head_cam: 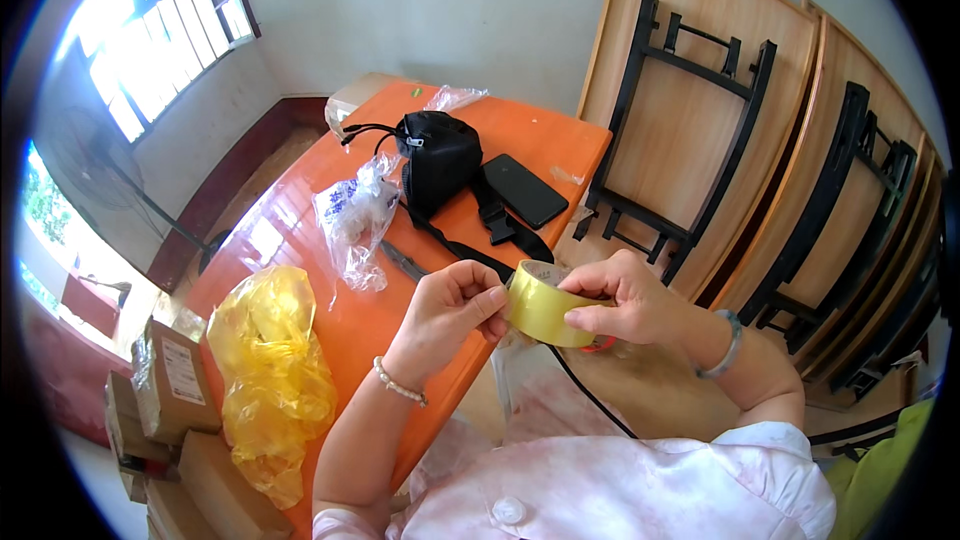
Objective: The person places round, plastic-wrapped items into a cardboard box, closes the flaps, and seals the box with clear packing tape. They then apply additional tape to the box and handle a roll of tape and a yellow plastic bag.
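A roll of yellow packing tape (pixel 541 310) is held up over the near edge of the orange table (pixel 442 384). My right hand (pixel 626 304) grips the roll from the right, with fingers at its core and the thumb on the outer face. My left hand (pixel 459 305) pinches with thumb and forefinger at the roll's left edge. Whether a loose tape end lies between those fingers is too small to see. Behind my left hand lies a grey knife-like tool (pixel 403 261), partly hidden. A small red item (pixel 600 344) shows beneath the roll.
A black pouch with a strap (pixel 442 157), a black phone (pixel 525 190), a clear plastic bag (pixel 356 217) and a yellow plastic bag (pixel 274 382) lie on the table. Cardboard boxes (pixel 176 382) are stacked at left. Folded tables (pixel 697 127) lean on the wall. A fan (pixel 97 157) stands near the window.
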A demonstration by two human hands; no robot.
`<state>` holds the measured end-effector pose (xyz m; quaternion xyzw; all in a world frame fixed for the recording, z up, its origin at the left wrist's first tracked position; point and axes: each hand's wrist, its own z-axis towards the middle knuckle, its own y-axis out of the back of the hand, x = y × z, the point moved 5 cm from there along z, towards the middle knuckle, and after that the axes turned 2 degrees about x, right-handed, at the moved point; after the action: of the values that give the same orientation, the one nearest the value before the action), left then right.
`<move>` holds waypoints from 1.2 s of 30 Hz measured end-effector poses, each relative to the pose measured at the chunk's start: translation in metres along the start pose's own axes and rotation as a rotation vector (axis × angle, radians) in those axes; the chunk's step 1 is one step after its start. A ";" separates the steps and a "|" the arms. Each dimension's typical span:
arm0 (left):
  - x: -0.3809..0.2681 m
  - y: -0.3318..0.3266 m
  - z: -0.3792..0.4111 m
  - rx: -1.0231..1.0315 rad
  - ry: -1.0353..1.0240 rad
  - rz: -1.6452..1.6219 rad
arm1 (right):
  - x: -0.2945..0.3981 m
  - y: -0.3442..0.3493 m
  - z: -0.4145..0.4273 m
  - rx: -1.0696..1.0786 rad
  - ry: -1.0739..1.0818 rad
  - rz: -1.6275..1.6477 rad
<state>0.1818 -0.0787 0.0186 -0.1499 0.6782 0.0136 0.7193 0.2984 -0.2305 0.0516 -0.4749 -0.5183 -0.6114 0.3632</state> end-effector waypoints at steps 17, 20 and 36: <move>-0.016 -0.009 -0.005 -0.355 -0.373 0.901 | 0.007 -0.014 0.007 -0.113 0.269 -0.448; -0.018 -0.017 -0.009 -0.364 -0.474 0.939 | 0.010 -0.013 0.011 -0.124 0.257 -0.402; -0.031 0.114 -0.013 -0.988 -0.303 1.584 | 0.025 -0.032 0.101 0.061 0.682 -0.844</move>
<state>0.1409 0.0332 0.0264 0.0702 0.3996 0.8032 0.4362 0.2820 -0.1237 0.0671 0.0105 -0.5341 -0.8083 0.2476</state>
